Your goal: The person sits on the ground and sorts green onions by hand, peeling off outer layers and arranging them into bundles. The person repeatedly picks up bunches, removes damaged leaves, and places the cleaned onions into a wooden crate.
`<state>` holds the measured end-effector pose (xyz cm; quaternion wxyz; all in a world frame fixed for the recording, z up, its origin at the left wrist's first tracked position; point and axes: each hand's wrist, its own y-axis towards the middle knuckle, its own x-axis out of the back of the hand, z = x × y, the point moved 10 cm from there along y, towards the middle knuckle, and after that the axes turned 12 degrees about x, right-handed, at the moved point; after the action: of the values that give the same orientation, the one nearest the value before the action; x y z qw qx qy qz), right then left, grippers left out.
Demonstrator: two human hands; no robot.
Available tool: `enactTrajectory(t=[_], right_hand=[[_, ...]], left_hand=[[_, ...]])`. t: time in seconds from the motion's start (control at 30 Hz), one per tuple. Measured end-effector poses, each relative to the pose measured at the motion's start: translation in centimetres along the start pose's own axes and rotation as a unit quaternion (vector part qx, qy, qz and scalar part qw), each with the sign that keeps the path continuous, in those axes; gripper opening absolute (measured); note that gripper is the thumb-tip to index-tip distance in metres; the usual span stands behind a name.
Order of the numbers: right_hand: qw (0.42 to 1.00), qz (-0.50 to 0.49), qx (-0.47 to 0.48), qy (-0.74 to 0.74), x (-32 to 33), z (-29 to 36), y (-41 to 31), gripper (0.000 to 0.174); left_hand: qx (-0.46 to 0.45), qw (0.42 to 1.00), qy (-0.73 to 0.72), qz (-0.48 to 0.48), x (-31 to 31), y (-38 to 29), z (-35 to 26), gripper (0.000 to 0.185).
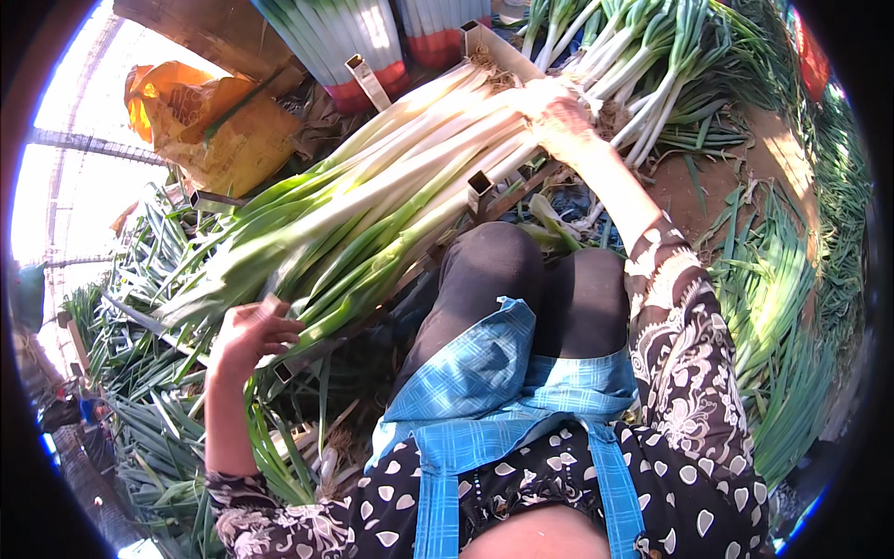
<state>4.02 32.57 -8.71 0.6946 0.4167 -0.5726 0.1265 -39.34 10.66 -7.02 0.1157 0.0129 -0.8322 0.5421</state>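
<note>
A thick row of long leeks or large green onions lies slantwise in a metal frame in front of my knees, roots at the upper right and green leaves at the lower left. My right hand rests on the root end, with its fingers around the white stalks; what exactly they grip is partly hidden. Near the leafy end is my left hand, its fingers bent and blurred beside the green tops. A small blurred thing shows at its fingertips, and whether the hand holds it is unclear.
An orange plastic bag stands at the upper left. Wrapped bundles of green onions stand beyond the frame. Loose onions with roots are heaped at the upper right, and more lie on the ground to the right. Cut leaves cover the lower left.
</note>
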Motion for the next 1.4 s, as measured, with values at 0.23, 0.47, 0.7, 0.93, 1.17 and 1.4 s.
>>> enactTrajectory(t=[0.23, 0.47, 0.7, 0.93, 1.17, 1.4], right_hand=[[0.957, 0.223, -0.14, 0.125, -14.9, -1.8, -4.3, 0.024], [0.988, 0.134, -0.074, -0.003, -13.9, 0.2, -6.1, 0.05], [0.98, -0.05, -0.117, 0.152, -8.7, 0.0, -8.3, 0.031], [0.787, -0.16, -0.558, 0.209, -11.4, -8.7, -30.7, 0.023], [0.613, -0.19, -0.744, 0.186, -16.9, -23.3, -44.6, 0.117], [0.537, -0.06, -0.802, 0.254, -24.4, -28.6, -42.4, 0.156]], left_hand=[[-0.432, 0.738, 0.444, -0.269, -9.2, 3.1, -8.1, 0.058], [-0.493, 0.683, 0.492, -0.221, -16.0, 9.4, -8.7, 0.032], [-0.515, 0.669, 0.502, -0.187, -19.7, 10.5, -9.8, 0.032], [-0.542, 0.603, 0.544, -0.216, -19.8, 10.9, -9.8, 0.04], [-0.521, 0.617, 0.55, -0.212, -19.5, 12.2, -8.8, 0.046], [-0.519, 0.61, 0.552, -0.23, -19.4, 12.2, -8.9, 0.055]])
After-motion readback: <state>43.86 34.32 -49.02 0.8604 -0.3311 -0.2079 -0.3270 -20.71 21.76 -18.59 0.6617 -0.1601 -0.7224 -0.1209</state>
